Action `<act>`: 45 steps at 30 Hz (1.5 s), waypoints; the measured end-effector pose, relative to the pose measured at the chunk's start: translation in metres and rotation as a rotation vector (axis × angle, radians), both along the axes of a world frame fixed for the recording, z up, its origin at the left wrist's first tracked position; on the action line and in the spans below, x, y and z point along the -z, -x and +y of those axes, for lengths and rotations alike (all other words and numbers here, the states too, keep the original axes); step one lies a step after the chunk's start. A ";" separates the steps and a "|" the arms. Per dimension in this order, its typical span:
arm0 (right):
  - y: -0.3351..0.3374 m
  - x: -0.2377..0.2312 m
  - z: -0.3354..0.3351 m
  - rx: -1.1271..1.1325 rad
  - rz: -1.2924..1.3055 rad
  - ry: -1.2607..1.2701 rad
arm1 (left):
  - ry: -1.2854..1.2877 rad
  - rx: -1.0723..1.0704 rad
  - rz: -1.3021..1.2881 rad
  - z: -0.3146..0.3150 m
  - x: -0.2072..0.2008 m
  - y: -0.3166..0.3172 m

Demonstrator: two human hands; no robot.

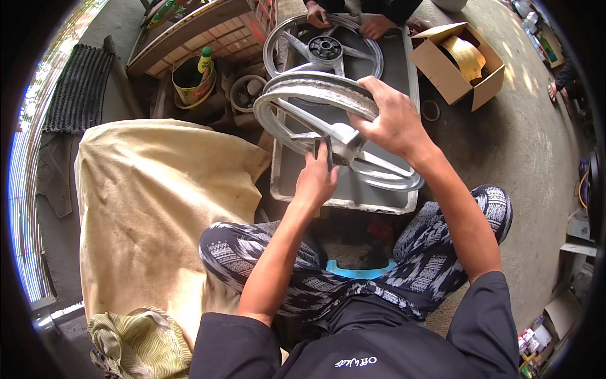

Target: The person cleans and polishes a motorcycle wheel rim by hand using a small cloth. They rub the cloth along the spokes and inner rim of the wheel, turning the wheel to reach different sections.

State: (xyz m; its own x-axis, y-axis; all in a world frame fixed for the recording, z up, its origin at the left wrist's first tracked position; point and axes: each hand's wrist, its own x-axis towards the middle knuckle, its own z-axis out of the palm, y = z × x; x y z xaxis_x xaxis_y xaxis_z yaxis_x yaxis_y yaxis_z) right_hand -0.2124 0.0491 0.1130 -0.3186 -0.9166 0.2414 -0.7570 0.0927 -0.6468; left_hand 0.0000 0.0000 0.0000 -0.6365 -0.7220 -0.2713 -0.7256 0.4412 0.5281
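Observation:
A silver motorcycle wheel rim (303, 90) is tilted over a shallow grey tray (278, 184) in front of me. My right hand (392, 120) is closed over its upper right edge, thumb on the near side. Against a spoke near the hub, my left hand (315, 179) presses a small dark flat piece (324, 149), index finger stretched along it. Its exact kind cannot be made out. Beyond, a second spoked wheel (271, 57) with a dark hub lies at the tray's far end, where another person's hands (377, 26) touch its rim.
To the left a beige cloth (151, 183) drapes over something, with a striped cloth (140, 341) at its lower end. Behind it stand a bucket (193, 95) holding a green-capped bottle (204, 60), and a pot (242, 101). An open cardboard box (442, 72) stands right of the tray.

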 end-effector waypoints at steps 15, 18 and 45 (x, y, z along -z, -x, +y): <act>-0.021 -0.002 0.011 -0.012 0.059 -0.005 | 0.114 -0.053 -0.189 0.018 -0.018 0.003; -0.021 -0.003 0.009 -0.025 0.062 0.017 | 0.132 -0.085 -0.147 0.007 -0.009 0.003; -0.048 -0.006 0.009 -0.054 0.120 0.031 | 0.320 -0.045 -0.143 0.019 0.016 0.005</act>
State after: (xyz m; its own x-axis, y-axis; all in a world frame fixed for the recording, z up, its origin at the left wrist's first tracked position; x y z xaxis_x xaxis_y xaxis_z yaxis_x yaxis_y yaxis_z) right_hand -0.1643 0.0585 0.1189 -0.2358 -0.9232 0.3035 -0.8322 0.0306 -0.5536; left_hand -0.0047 0.0192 -0.0161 -0.5741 -0.8113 -0.1105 -0.8045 0.5339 0.2603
